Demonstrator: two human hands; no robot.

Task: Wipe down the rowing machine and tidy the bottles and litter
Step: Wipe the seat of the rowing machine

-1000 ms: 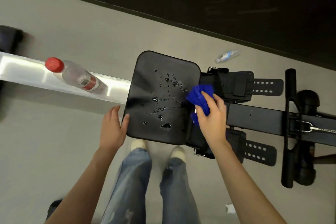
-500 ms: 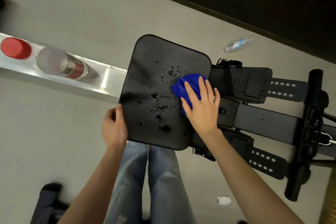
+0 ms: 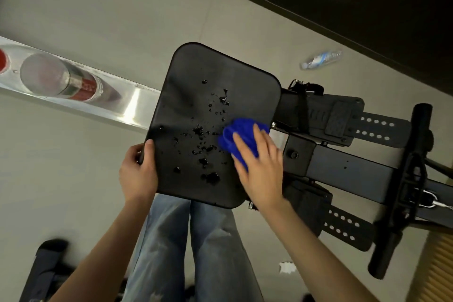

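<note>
On wet seat (image 3: 196, 95), blue cloth (image 3: 241, 131) under R hand (image 3: 263, 169).

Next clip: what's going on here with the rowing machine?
A person stands over the rowing machine's black seat. The left hand grips the seat's edge while the right hand presses a blue cloth flat onto it, beside water droplets not yet wiped. A red-capped bottle sits on the rail; a clear bottle and a paper scrap lie on the floor.
</note>
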